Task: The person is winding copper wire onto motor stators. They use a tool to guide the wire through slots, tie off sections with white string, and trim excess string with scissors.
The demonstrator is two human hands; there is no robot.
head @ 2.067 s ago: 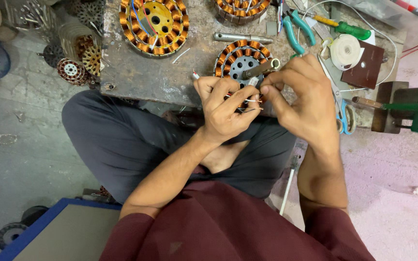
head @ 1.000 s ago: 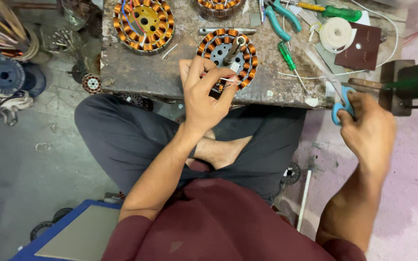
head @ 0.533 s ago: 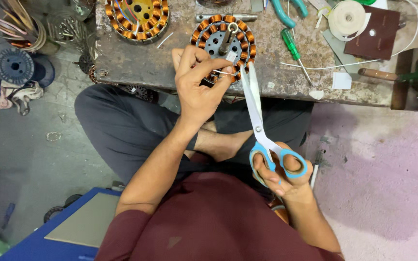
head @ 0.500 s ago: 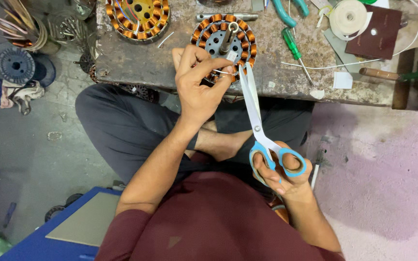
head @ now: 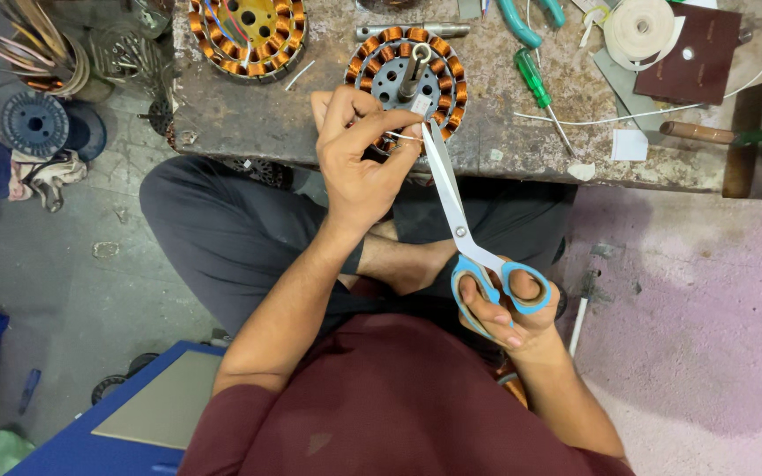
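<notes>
At the near edge of the workbench [head: 249, 123], the left hand [head: 359, 163] pinches thin wire ends [head: 401, 137] between thumb and fingertips, just in front of the copper-wound stator [head: 409, 84]. The right hand [head: 509, 308] is closed through the blue loops of the scissors [head: 456, 216]. Their long axis runs from the handles near the lap up and slightly leftward, tips at the pinched wire. Risk, in my judgement: the tips lie touching or just beside the left fingertips, so a closing cut could nick skin or a winding.
</notes>
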